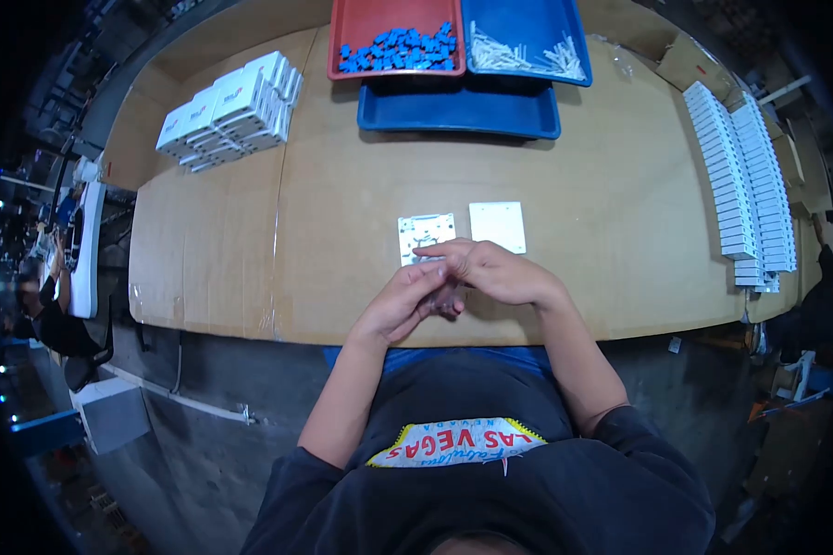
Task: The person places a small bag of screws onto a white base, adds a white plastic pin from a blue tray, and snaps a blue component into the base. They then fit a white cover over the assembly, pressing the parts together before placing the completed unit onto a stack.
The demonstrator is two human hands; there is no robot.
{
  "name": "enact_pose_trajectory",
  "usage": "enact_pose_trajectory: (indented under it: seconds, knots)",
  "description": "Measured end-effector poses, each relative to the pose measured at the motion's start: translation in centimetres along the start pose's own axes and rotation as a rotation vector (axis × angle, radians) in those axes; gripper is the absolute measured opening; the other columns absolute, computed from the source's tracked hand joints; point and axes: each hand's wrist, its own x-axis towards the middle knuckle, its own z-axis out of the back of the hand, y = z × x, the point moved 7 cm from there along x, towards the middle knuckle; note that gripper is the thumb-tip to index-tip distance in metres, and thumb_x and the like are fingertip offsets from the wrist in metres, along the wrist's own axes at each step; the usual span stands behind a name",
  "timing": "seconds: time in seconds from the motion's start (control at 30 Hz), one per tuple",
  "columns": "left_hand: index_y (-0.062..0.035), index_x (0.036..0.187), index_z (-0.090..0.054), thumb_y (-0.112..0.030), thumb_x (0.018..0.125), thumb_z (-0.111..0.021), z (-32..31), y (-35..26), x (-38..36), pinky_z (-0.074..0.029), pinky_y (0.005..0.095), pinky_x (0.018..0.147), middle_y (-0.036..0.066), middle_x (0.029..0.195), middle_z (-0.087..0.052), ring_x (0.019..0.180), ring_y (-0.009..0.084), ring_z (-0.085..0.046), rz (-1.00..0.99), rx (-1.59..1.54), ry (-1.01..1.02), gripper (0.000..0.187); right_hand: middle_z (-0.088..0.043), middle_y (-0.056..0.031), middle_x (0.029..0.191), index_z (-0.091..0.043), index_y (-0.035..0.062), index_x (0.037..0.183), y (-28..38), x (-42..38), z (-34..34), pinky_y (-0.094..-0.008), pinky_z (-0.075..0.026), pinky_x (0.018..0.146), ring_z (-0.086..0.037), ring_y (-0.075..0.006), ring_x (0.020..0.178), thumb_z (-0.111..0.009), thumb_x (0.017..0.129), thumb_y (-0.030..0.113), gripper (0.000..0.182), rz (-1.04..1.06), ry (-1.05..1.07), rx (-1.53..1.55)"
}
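Note:
My left hand (407, 298) and my right hand (502, 273) meet near the front edge of the table, fingers curled and pressed together. What lies between them, if anything, is too small or hidden to make out. Just beyond the fingertips lies a white square plate with metal-looking fittings (426, 227), its near part covered by my hands. To its right is a plain white square plate (497, 228), flat on the table and apart from my hands.
A red tray (396, 74) of small blue parts and a blue tray (528, 76) of white slim parts stand at the back, behind another blue tray (458, 120). White boxes (236, 106) are stacked left; long rows of white pieces (740, 176) stand right. Another person (60, 314) sits far left.

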Motion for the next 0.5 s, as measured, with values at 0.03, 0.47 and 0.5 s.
enact_pose_trajectory:
  seconds: [0.03, 0.47, 0.5]
  knots:
    - [0.0001, 0.124, -0.062, -0.036, 0.109, -0.056, -0.7, -0.4, -0.2, -0.059, 0.0351, 0.078, 0.012, 0.103, -0.070, 0.081, 0.0201, -0.067, 0.014, 0.004, -0.084, 0.040, -0.074, -0.0141, 0.107, -0.066, -0.0006, 0.134, 0.6, 0.1, 0.4, -0.0340, -0.054, 0.090, -0.070, -0.0198, 0.092, -0.042, 0.113, 0.041, 0.052, -0.005, -0.008, -0.044]
    - [-0.0005, 0.137, -0.059, -0.044, 0.115, -0.035, -0.2, 1.8, -0.1, -0.050, 0.0271, 0.068, 0.009, 0.112, -0.070, 0.073, 0.0106, -0.056, 0.109, -0.259, 0.023, 0.055, -0.077, -0.0131, 0.106, -0.075, 0.0024, 0.114, 4.9, 4.3, 25.0, -0.0372, -0.055, 0.088, -0.073, -0.0250, 0.096, -0.063, 0.100, 0.015, 0.022, 0.114, -0.683, -0.577]
    - [-0.0006, 0.138, -0.058, -0.044, 0.115, -0.035, -0.1, 1.7, -0.1, -0.050, 0.0276, 0.070, 0.009, 0.113, -0.070, 0.074, 0.0108, -0.056, 0.102, -0.272, -0.004, 0.054, -0.077, -0.0138, 0.106, -0.076, 0.0041, 0.113, 4.8, 5.0, 26.8, -0.0386, -0.056, 0.088, -0.073, -0.0274, 0.097, -0.063, 0.099, 0.015, 0.022, 0.070, -0.709, -0.692]
